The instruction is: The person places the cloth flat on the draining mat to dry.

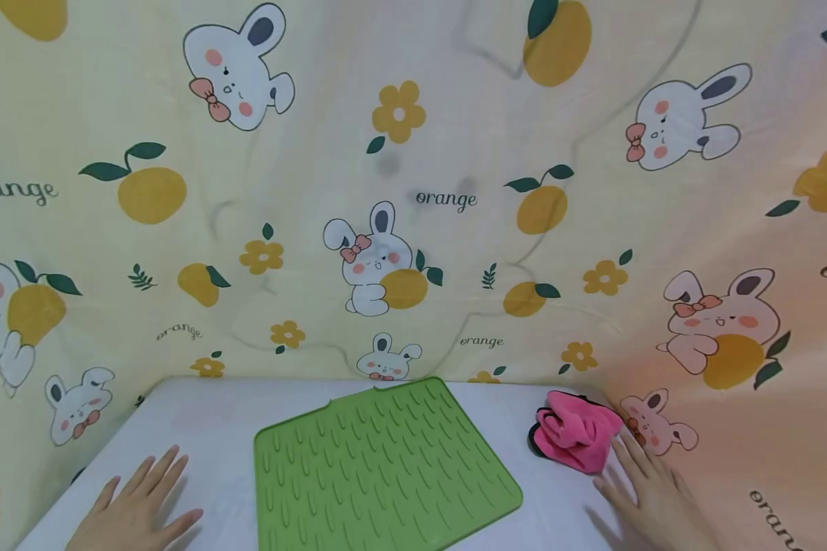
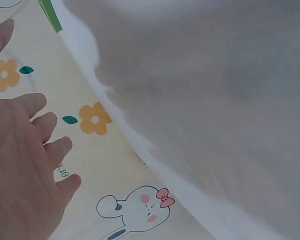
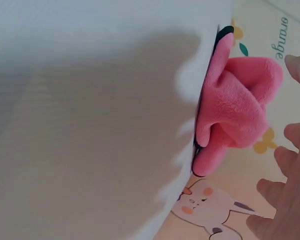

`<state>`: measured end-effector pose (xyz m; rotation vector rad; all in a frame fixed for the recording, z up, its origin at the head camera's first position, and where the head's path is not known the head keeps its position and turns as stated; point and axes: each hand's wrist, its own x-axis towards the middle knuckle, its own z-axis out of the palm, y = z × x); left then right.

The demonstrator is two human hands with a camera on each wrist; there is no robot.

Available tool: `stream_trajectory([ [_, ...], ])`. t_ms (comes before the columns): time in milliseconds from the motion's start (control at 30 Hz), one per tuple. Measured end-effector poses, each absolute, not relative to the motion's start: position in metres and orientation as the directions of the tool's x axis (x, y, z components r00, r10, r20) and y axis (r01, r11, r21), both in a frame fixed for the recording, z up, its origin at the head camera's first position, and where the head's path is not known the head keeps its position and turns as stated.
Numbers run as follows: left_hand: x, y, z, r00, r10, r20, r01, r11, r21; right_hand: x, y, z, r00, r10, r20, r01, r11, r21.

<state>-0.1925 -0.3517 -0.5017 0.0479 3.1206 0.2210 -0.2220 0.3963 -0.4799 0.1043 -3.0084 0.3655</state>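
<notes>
Ideally, the pink cloth [image 1: 580,438] just beside the flat, open right hand [image 1: 650,493] is gathered whole, while the open left hand [image 1: 134,509] is kept flat on the table [image 1: 206,417].

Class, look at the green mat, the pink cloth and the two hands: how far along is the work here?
Done: the green mat lies flat on the white table. In hand: nothing is gripped; the right hand rests flat beside the bunched pink cloth, fingertips close to it, and the left hand lies flat left of the mat. Left: the cloth remains crumpled and unlifted, so any work with it has likely not started.
</notes>
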Motion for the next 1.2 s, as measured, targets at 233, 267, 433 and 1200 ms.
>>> stream_trajectory([
  [233, -0.181, -0.342, -0.500, -0.986, 0.082, 0.143, 0.099, 0.988, 0.117, -0.223, 0.387, -0.477, -0.971, -0.084, 0.225, -0.129, 0.973, -0.193],
  [267, -0.181, -0.340, -0.499, -0.985, 0.089, 0.150, 0.106, 0.988, 0.112, -0.223, 0.385, -0.476, -0.966, -0.089, 0.242, -0.138, 0.972, -0.192],
  [433, -0.178, -0.330, -0.496, -0.984, 0.116, 0.139, 0.131, 0.986, 0.100, -0.227, 0.375, -0.469, -0.956, -0.121, 0.268, -0.171, 0.970, -0.174],
  [1200, -0.160, -0.275, -0.521, -0.813, 0.485, 0.324, 0.482, 0.871, -0.095, -0.271, 0.354, -0.475, -0.904, -0.283, 0.321, -0.321, 0.944, -0.070],
])
